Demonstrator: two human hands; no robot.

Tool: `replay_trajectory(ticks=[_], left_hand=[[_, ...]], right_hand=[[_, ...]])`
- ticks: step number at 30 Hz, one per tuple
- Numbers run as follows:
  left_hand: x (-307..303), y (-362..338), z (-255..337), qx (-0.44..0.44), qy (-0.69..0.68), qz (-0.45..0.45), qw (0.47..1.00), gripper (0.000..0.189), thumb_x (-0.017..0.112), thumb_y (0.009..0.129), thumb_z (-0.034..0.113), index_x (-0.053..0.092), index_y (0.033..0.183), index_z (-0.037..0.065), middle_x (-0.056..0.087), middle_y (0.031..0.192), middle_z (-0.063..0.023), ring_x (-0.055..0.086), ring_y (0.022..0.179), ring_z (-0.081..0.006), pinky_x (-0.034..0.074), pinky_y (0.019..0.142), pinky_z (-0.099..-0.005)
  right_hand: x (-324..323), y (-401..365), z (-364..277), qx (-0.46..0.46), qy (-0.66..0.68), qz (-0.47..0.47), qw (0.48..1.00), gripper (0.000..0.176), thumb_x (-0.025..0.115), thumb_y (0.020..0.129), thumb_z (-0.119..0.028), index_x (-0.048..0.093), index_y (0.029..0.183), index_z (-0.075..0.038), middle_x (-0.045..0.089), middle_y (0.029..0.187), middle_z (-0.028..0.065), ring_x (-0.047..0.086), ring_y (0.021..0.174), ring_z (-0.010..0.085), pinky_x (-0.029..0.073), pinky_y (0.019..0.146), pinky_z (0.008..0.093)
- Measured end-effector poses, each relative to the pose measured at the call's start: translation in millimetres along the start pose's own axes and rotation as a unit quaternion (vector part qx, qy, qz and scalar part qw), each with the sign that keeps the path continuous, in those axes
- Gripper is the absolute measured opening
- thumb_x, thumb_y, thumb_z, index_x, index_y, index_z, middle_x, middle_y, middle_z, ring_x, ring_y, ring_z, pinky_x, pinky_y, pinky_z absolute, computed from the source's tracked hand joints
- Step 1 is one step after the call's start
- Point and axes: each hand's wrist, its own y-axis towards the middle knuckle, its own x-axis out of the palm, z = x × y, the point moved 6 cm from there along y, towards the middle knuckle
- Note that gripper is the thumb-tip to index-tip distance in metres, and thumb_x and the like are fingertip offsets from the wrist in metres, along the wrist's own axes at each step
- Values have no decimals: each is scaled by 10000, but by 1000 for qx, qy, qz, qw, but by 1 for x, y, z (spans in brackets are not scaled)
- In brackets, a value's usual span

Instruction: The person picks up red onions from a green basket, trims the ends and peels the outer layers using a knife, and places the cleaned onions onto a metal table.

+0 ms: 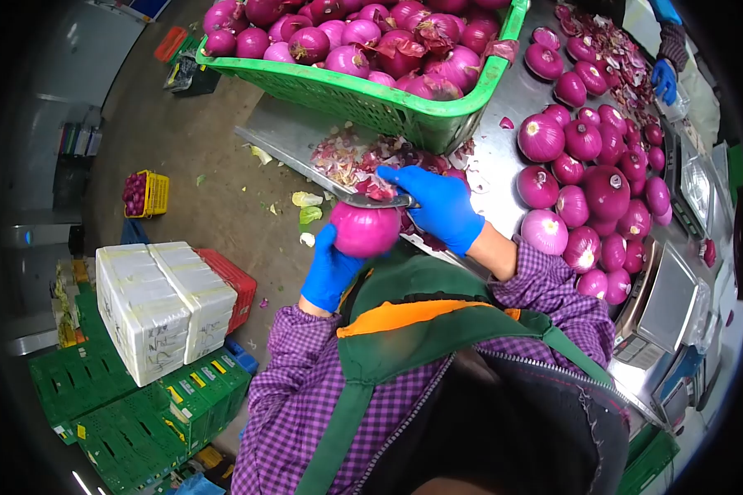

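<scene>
My left hand, in a blue glove, is wrapped round the lower left side of a big red onion. My right hand, gloved in blue too, grips a knife whose blade lies across the onion's top. A reddish scrap of skin sits by the blade. Just beyond my hands, loose onion peelings cover the edge of the metal table. To the right of my right hand, several peeled red onions are heaped together.
A green crate full of red onions stands on the table ahead. Weighing scales are at the right. A co-worker's blue-gloved hand shows at upper right. White foam boxes, green crates and a yellow crate stand at left.
</scene>
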Motion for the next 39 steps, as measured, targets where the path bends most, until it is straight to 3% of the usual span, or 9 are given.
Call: replay_trajectory(ticks=[7,9,11,15,21,23,25,33,39], left_hand=[[7,-3,-22,-171,-252,-194,933,999,490,745,748,240,1453,90,352,1423,-233,442,1203,-507,476,843,-631],[1,-3,-21,-155,-201,-183,950,990,441,757,781,253,1451,102,375,1413,-229,466,1201,-472,498,841,-591],[3,16,-20,-149,-95,-99,979,946,354,795,791,281,1440,104,422,1383,-219,509,1181,-419,528,820,-541],[51,35,-20,-84,84,42,992,784,345,894,676,356,1391,70,509,1288,-221,617,1036,-323,568,741,-460],[122,58,-44,-178,240,-197,934,543,393,996,381,430,1313,-59,632,1083,-228,672,851,-255,557,740,-322],[152,59,-37,-159,327,-259,895,475,445,989,313,464,1302,-44,649,1065,-184,665,837,-198,540,754,-289],[169,61,-23,-144,373,-257,880,429,471,981,274,495,1278,-35,658,1047,-162,659,830,-175,536,749,-278],[199,136,96,113,476,-148,859,296,556,944,164,572,1172,-24,671,937,-98,630,770,-127,519,727,-253],[183,261,137,235,667,-137,693,548,708,817,249,493,1277,41,579,1199,-132,559,1120,-237,454,953,-360]], right_hand=[[19,-5,42,123,119,-86,981,572,695,757,-161,529,1300,-227,625,1127,75,656,868,264,531,713,359],[20,-19,40,226,195,-124,946,535,700,811,-205,525,1316,-172,622,1190,92,661,941,229,524,805,344],[6,-26,21,206,583,-38,785,661,726,811,-198,427,1394,-109,565,1288,110,593,1108,217,481,928,345],[-47,-44,-7,107,447,17,888,943,800,734,-161,228,1480,-90,355,1468,111,375,1325,225,329,1094,365],[-123,-108,29,260,592,194,738,878,754,754,-209,265,1470,-76,321,1495,73,345,1328,172,326,1079,334],[-183,-132,64,201,316,291,880,790,729,754,-143,330,1429,-50,397,1430,72,485,1189,160,434,975,320],[-241,-151,74,301,367,366,800,755,732,770,-121,342,1409,-22,511,1285,111,538,1115,178,483,913,329],[-358,-263,228,489,-211,371,761,975,852,645,-287,321,1426,-45,536,1283,198,550,1142,273,436,958,385],[-330,-244,219,440,-262,337,790,697,753,765,-165,424,1366,-36,604,1202,152,582,1098,227,448,940,356]])
